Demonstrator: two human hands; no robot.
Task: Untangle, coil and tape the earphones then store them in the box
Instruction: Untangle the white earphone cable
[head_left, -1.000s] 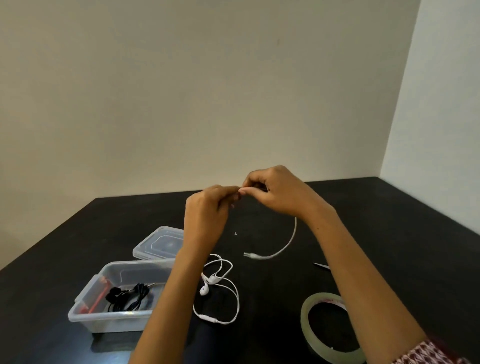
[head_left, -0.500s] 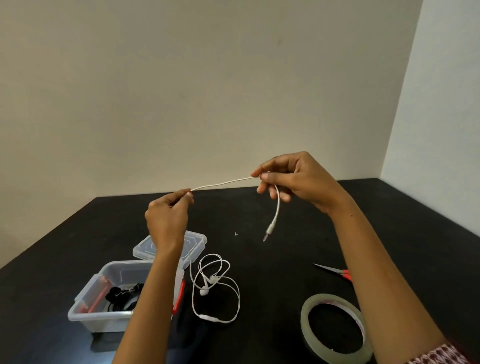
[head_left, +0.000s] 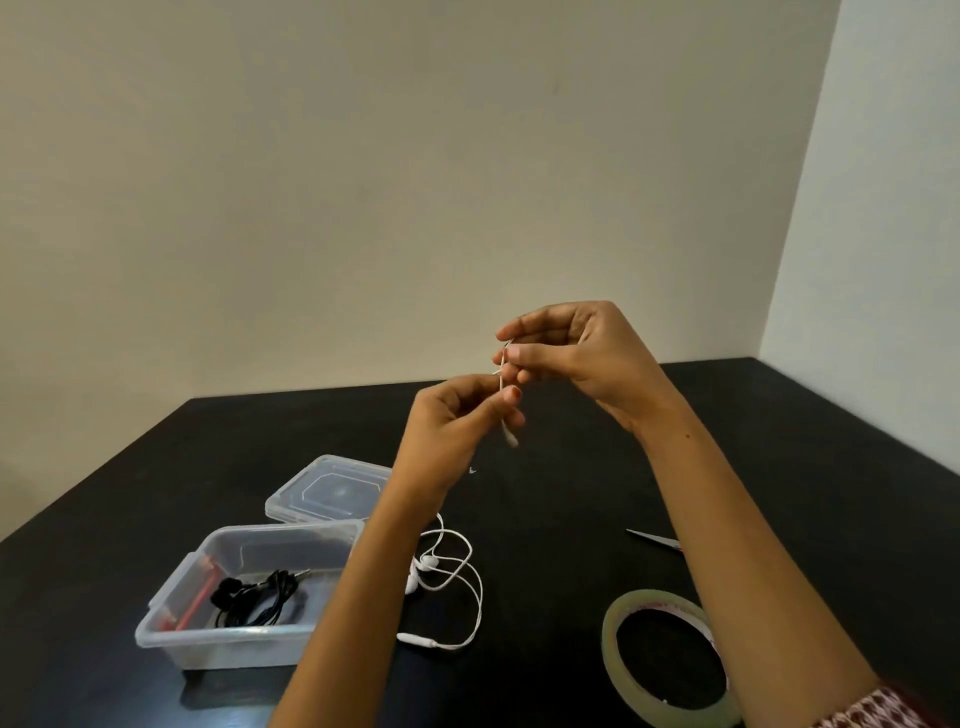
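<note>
Fingertips (head_left: 470, 397) of the left hand (head_left: 457, 431) pinch the thin cable of the white earphones (head_left: 460, 574), and the thumb and index finger of the right hand (head_left: 587, 358) pinch the same cable just above. Both hands are raised over the black table (head_left: 779, 467), nearly touching. A short run of cable stands almost upright between the 2 grips, and the plug (head_left: 511, 439) hangs free just below the left fingers. The right hand's other fingers are curled loosely toward the palm.

The rest of the cable drops behind the left forearm to the table, where it lies in loose loops with the 2 earbuds close together and the inline remote at the near end.

Left of these loops sits the clear plastic box (head_left: 171, 623), open, with a coiled pair of black earphones (head_left: 254, 597) and a red object (head_left: 195, 597) inside. Its clear lid (head_left: 332, 488) lies flat just behind it.

At near right a roll of clear tape (head_left: 613, 623) lies flat on the table, partly hidden by the right forearm. Scissors (head_left: 654, 540) show only their blade tips beside that forearm.
</note>
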